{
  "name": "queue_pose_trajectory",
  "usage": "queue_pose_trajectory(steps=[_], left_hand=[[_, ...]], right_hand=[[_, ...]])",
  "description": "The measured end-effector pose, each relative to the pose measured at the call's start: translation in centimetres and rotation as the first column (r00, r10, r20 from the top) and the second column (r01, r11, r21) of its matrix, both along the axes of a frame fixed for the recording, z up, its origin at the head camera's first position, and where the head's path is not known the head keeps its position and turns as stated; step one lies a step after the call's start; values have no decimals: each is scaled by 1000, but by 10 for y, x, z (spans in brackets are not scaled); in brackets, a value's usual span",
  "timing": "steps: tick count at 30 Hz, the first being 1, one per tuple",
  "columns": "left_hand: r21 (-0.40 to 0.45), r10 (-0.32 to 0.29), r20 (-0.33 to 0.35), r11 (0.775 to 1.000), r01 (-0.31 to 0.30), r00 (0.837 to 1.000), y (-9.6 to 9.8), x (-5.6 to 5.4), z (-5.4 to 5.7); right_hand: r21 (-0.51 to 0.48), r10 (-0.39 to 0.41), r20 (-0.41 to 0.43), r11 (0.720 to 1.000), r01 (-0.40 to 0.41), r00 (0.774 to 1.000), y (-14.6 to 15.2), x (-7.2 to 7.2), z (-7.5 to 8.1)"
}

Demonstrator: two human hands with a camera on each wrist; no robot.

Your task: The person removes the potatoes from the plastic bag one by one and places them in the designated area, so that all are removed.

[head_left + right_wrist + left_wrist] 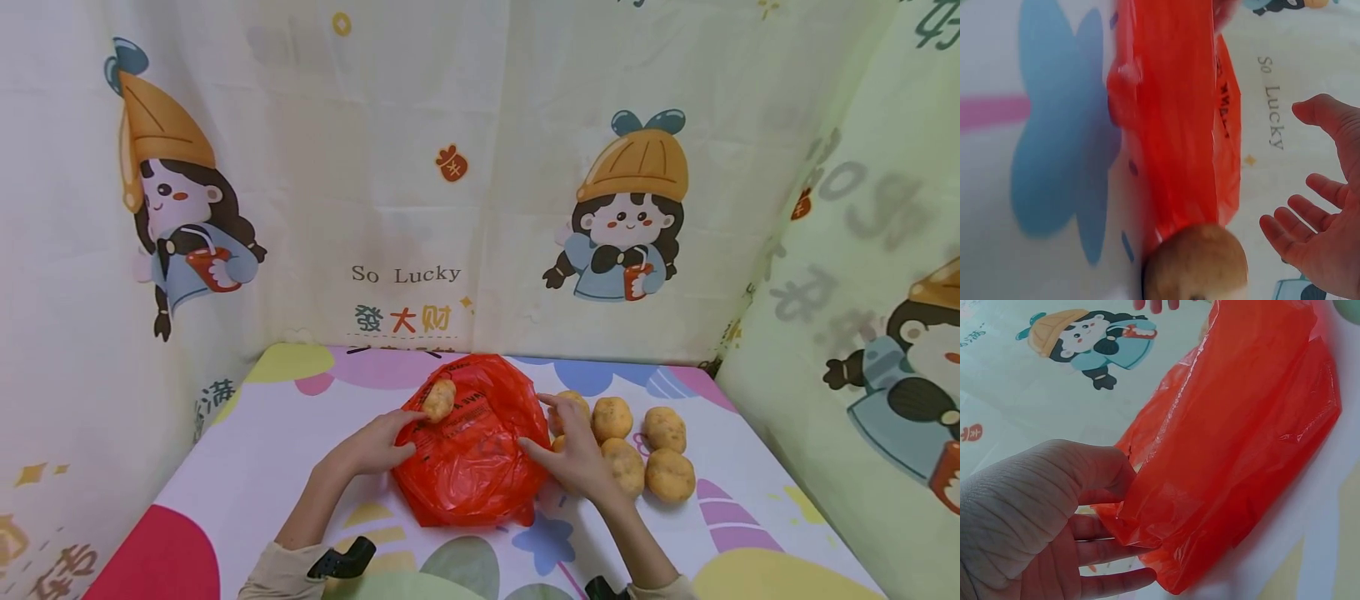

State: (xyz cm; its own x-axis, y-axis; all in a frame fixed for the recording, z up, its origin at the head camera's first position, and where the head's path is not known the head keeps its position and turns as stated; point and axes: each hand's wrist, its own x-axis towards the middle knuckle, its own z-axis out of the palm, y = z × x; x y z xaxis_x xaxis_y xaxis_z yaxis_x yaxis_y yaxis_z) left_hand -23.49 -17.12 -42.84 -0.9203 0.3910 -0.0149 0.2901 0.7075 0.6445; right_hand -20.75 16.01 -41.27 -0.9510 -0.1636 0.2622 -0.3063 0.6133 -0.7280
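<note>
A red plastic bag [480, 450] lies with its mouth spread, and dark lettering shows inside. One potato [439, 401] sits at the far left part of the mouth. My left hand [375, 444] pinches the bag's left rim, thumb on one side and fingers on the other, as the left wrist view shows with the bag [1229, 437]. Over the bag's right side, my right hand [573, 450] is spread with nothing in it. In the right wrist view its fingers [1310, 219] stand apart from the bag, and a potato [1197, 265] lies beside the bag.
Several potatoes [666, 429] are grouped on the table to the right of the bag, some partly behind my right hand. The patterned tabletop [277, 433] is bounded by a printed cloth backdrop [502, 217] at the back and sides.
</note>
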Motion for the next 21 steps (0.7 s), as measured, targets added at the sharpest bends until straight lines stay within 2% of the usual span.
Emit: queue_pose_trajectory(steps=[11,21], left_hand=[[2,-10,-17,1000,10,1000,1,0,2],[15,-27,-35,1000,28,999,0,-1,-1]], right_hand=[[-53,69,-27,996,-70,997,-26,-7,-8],[-63,65,19,996,-63,998,-37,-9,-11]])
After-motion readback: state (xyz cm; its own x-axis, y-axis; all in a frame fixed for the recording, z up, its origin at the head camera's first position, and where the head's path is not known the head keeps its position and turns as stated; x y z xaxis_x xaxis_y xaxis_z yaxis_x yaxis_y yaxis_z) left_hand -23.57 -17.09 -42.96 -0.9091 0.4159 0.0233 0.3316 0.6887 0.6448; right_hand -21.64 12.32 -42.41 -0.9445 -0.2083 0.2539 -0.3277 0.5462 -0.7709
